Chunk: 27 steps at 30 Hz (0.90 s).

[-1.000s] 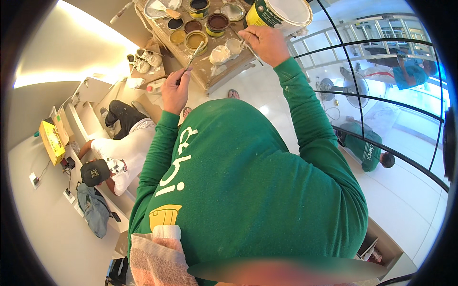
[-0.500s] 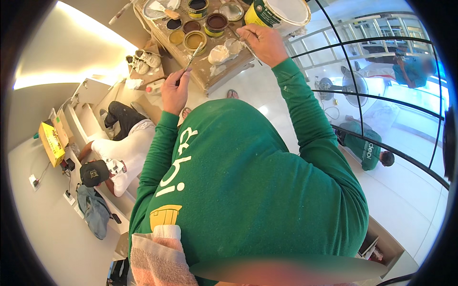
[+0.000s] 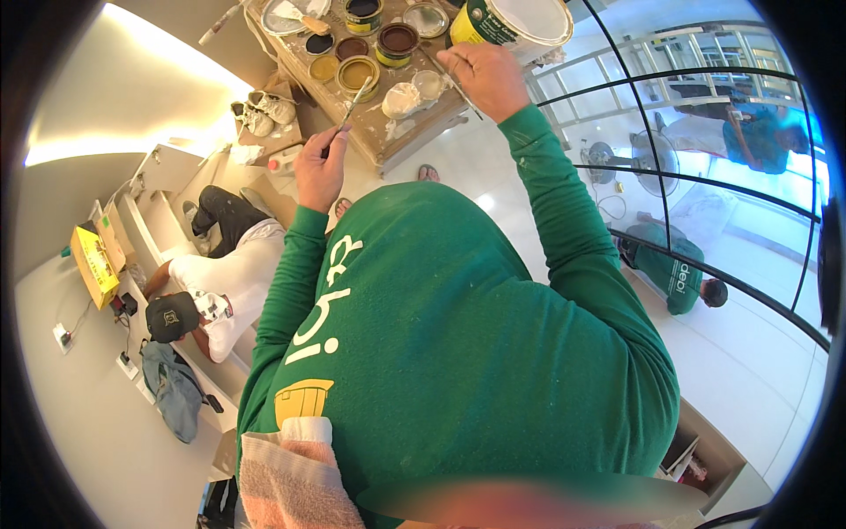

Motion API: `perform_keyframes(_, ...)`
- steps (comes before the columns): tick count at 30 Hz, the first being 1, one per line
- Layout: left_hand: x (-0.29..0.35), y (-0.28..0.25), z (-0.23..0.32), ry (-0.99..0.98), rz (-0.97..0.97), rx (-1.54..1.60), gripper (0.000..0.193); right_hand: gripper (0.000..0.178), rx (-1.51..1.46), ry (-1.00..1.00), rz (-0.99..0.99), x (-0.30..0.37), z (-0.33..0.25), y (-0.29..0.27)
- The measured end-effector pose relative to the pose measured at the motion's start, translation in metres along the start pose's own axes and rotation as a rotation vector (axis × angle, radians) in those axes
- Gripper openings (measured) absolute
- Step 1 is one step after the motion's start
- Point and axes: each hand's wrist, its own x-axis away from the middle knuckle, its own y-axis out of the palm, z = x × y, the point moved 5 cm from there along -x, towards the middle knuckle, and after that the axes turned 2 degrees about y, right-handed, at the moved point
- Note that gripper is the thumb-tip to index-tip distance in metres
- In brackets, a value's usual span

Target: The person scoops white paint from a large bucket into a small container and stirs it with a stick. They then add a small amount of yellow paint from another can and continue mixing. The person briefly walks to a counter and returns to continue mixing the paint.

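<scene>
My left hand (image 3: pixel 318 172) is closed around a thin tool (image 3: pixel 355 103) with a pale tip, which may be a small brush or spatula. Its tip lies over the open can of ochre paint (image 3: pixel 359 72). Closed fingers of my right hand (image 3: pixel 490 78) pinch a thin dark rod (image 3: pixel 458 92), slanted over the table's near right part. Close by are a can of dark brown paint (image 3: pixel 398 42), a whitish lump (image 3: pixel 402 100) and a small clear cup (image 3: pixel 429 85). Beyond my right hand stands a large white-topped paint bucket (image 3: pixel 520 22).
The wooden table (image 3: pixel 388 145) also bears several lids, another dark can (image 3: pixel 363 11) and a wide brush (image 3: pixel 304 18). Shoes (image 3: pixel 264 112) rest to its left. A person in white (image 3: pixel 229 273) bends at the left. Dark-framed glass panels (image 3: pixel 705 132) stand right, with people and a ladder seen through them.
My left hand has shifted slightly left, and the tool's tip has moved a little with it over the ochre can. My right hand stays nearly still. A person beyond the glass has moved.
</scene>
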Motion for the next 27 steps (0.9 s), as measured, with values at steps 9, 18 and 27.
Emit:
perform_keyframes(9, -0.001, 0.002, 0.002, -0.016, -0.029, -0.051, 0.026, 0.03, -0.22, 0.038, 0.043, -0.001, 0.006, 0.0)
perform_keyframes(18, -0.003, 0.006, 0.001, 0.025, -0.019, -0.002, 0.026, 0.03, 0.005, -0.007, 0.025, 0.0, 0.003, -0.002)
perform_keyframes(27, -0.002, 0.005, 0.0, -0.003, -0.029, -0.033, 0.026, 0.032, -0.103, 0.048, -0.035, 0.0, 0.004, 0.0)
